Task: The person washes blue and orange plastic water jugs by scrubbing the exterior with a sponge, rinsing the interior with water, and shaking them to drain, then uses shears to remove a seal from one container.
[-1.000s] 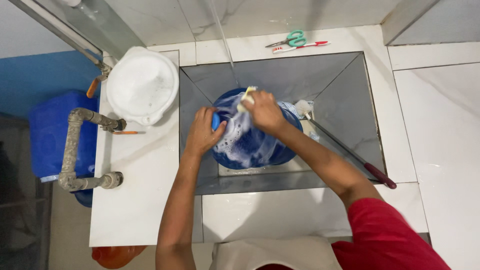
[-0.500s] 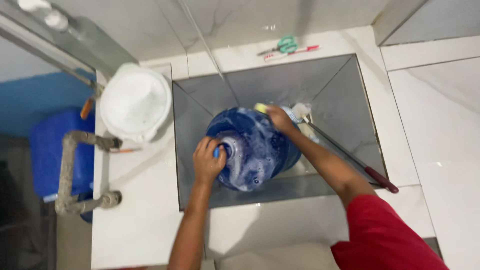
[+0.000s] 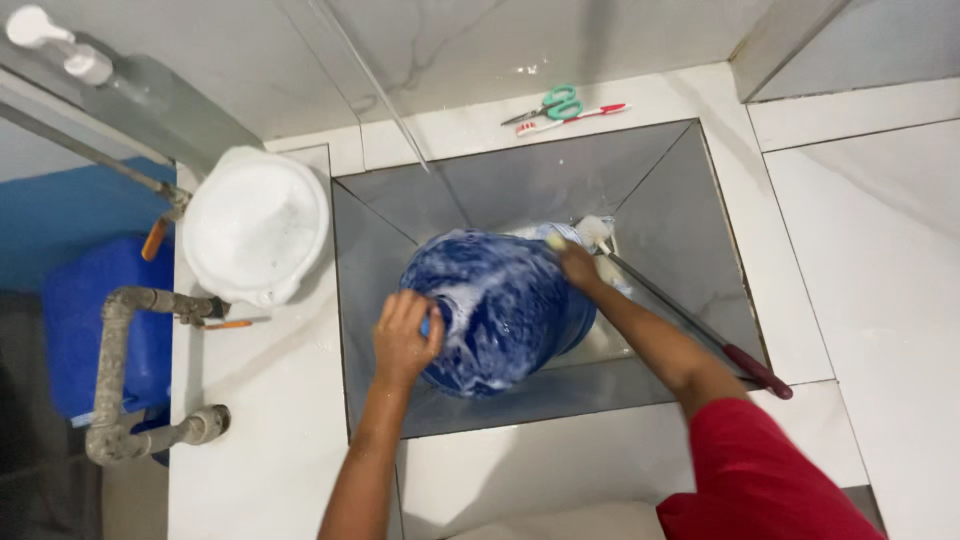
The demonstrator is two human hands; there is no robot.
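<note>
- The left hand [image 3: 405, 340] is curled over the near left end of a big blue water jug [image 3: 500, 310], fingers wrapped on its wet curved wall as if steadying it.
- The right hand [image 3: 577, 265] is closed around a small yellow-edged sponge [image 3: 556, 243] and presses it against the far upper side of the jug.
- The jug lies on its side inside the deep steel sink [image 3: 670, 200], streaked all over with white suds.
- Judging by the foam, its surface is slippery; the plastic shell looks stiff yet bulky, awkward to turn with one hand. The firmest purchase is probably the narrower end under the left hand, not the broad soapy belly.
- A long-handled brush [image 3: 690, 325] with a dark red grip leans across the sink's right side, beneath the right forearm.
- A white bucket [image 3: 255, 225] stands on the counter left of the sink; scissors [image 3: 545, 105] lie behind it.
</note>
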